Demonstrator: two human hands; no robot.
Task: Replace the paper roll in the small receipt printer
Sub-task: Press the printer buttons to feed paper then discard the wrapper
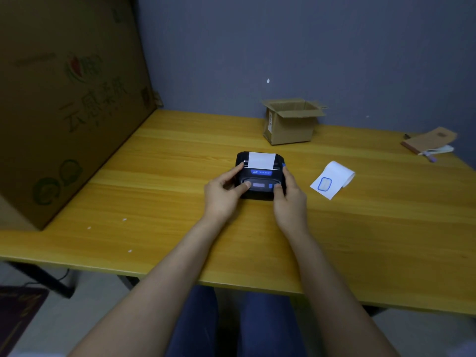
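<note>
A small black receipt printer [260, 180] with blue buttons sits in the middle of the yellow wooden table [154, 202]. A strip of white paper [261, 160] sticks out of its top slot. My left hand [224, 194] grips the printer's left side, thumb on the front panel. My right hand [288, 199] grips the right side, thumb pressing near the blue button. A second white paper roll [333, 179], partly unrolled with a blue outlined mark on its loose end, lies on the table to the right of the printer.
A small open cardboard box [291, 124] stands behind the printer by the wall. A large cardboard box [64, 104] fills the table's left side. A brown notebook with papers [430, 143] lies at the far right edge.
</note>
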